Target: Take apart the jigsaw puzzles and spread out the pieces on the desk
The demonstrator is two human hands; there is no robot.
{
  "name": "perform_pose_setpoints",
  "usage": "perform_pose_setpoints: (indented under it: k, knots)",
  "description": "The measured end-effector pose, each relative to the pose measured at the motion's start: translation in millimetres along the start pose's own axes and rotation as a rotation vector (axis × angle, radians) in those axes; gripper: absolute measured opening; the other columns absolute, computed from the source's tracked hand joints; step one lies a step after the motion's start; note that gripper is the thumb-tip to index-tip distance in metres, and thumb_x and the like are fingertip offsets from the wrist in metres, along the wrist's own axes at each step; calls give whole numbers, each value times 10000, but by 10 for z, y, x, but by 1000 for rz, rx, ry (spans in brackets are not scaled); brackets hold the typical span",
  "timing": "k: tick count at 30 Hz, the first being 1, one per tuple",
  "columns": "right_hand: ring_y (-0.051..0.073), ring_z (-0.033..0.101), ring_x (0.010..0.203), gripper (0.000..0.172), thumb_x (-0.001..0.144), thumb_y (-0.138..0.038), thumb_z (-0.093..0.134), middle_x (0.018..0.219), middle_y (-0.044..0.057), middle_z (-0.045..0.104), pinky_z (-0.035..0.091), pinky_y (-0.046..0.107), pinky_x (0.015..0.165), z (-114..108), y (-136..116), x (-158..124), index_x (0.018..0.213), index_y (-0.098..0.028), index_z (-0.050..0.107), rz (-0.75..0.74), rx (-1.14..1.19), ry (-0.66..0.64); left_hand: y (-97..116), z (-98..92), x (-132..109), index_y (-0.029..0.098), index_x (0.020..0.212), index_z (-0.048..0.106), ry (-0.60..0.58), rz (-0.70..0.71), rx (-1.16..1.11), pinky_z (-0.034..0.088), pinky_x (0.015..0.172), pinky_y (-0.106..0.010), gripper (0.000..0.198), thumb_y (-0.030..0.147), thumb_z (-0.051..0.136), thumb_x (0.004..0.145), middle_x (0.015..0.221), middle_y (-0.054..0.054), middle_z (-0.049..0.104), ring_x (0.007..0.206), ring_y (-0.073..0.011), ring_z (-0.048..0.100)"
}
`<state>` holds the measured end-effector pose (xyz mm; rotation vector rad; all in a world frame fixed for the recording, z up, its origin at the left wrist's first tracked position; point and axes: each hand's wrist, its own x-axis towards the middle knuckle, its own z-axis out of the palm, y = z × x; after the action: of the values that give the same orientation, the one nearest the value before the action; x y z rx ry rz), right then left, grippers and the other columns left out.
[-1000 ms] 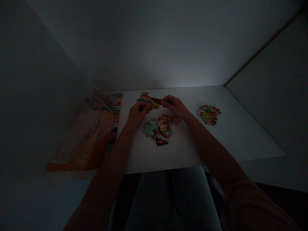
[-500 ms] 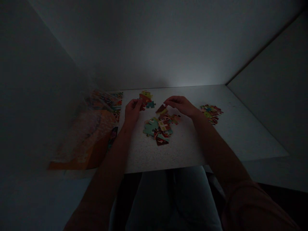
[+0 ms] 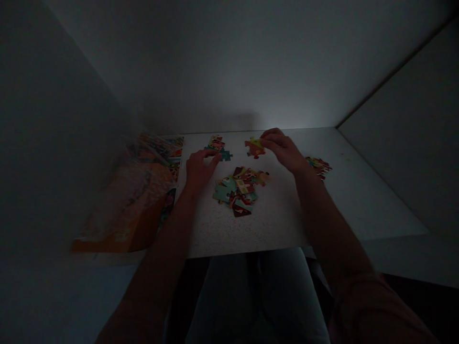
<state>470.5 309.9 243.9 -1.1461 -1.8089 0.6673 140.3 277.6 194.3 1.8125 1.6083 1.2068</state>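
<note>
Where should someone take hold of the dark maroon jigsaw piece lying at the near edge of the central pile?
Probably at its free near edge, coming from the person's side: the dark maroon jigsaw piece juts out of the multicoloured pile of pieces onto the speckled white tabletop. It lies flat, so fingers could pinch there, while its far side is crowded by other pieces.

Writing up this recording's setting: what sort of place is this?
Probably a home desk nook, though it's dim: a speckled white desktop, pale walls close around it, and jigsaw puzzle pieces spread before a seated person's jeans-covered lap.
</note>
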Motion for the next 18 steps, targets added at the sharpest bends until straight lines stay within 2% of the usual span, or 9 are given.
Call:
perform_pose_setpoints:
  k: [2, 5, 7, 8, 10, 11, 13, 16, 18]
  knots:
    - [350, 769, 1261, 404, 1048, -702, 804, 1266, 120, 797, 599, 624, 1299, -363, -28, -109, 944, -311, 805, 82, -24, 89, 0, -9, -5, 292, 1379, 945, -24, 58, 145, 548, 1348, -601, 289, 342, 876, 1103, 1517, -119, 895, 1503, -408, 763]
    - [368, 775, 1252, 367, 970, -674, 836, 1304, 140, 809, 601, 633, 1270, -894, 40, -405, 944, -307, 825, 207, -142, 86, 25, 21, -19, 327, 1447, 940, -100, 63, 242, 526, 1369, -645, 359, 306, 861, 1098, 1624, -100, 860, 1591, -433, 712]
    - [355, 764, 1109, 347, 881, -652, 857, 1292, 147, 796, 629, 642, 1143, -1159, 142, -626, 911, -307, 830, 360, -301, 95, 49, 38, -30, 341, 1447, 942, -110, 31, 290, 520, 1368, -669, 351, 322, 852, 1108, 1636, -95, 854, 1605, -444, 696]
    - [347, 741, 1028, 327, 832, -623, 882, 1220, 145, 780, 634, 641, 1068, -1249, 195, -720, 890, -307, 823, 423, -398, 125, 63, 40, -36, 345, 1462, 936, -102, 10, 318, 511, 1375, -677, 357, 330, 842, 1118, 1647, -96, 847, 1620, -445, 683]
    - [335, 684, 889, 316, 847, -611, 885, 1027, 112, 724, 622, 633, 939, -1320, 279, -843, 902, -310, 806, 503, -525, 193, 94, 30, -56, 338, 1530, 908, -86, -34, 375, 487, 1398, -675, 406, 334, 818, 1135, 1691, -106, 819, 1662, -439, 649]
    - [334, 669, 848, 314, 881, -614, 874, 950, 94, 695, 616, 625, 897, -1295, 304, -864, 921, -311, 798, 519, -552, 209, 111, 21, -68, 330, 1570, 889, -90, -51, 401, 472, 1413, -667, 435, 335, 806, 1142, 1722, -110, 798, 1684, -432, 631]
    - [340, 699, 856, 318, 957, -622, 848, 936, 90, 721, 627, 603, 896, -1118, 318, -820, 993, -309, 804, 510, -538, 191, 143, 0, -93, 319, 1640, 847, -116, -68, 439, 440, 1442, -647, 484, 351, 779, 1162, 1782, -111, 755, 1719, -418, 598]
    - [328, 784, 1027, 346, 1011, -632, 883, 1262, 117, 848, 653, 586, 1100, -602, 275, -571, 1149, -316, 859, 386, -478, 42, 159, -22, -110, 313, 1684, 809, -131, -78, 458, 409, 1458, -646, 515, 384, 753, 1177, 1828, -120, 713, 1744, -423, 564]
    - [317, 794, 1018, 338, 1055, -610, 881, 1387, 138, 838, 588, 701, 1251, -193, 236, -325, 1212, -311, 894, 227, -469, -150, 127, -28, -95, 297, 1632, 832, -91, -91, 433, 409, 1443, -682, 492, 396, 782, 1153, 1762, -161, 749, 1700, -463, 594]
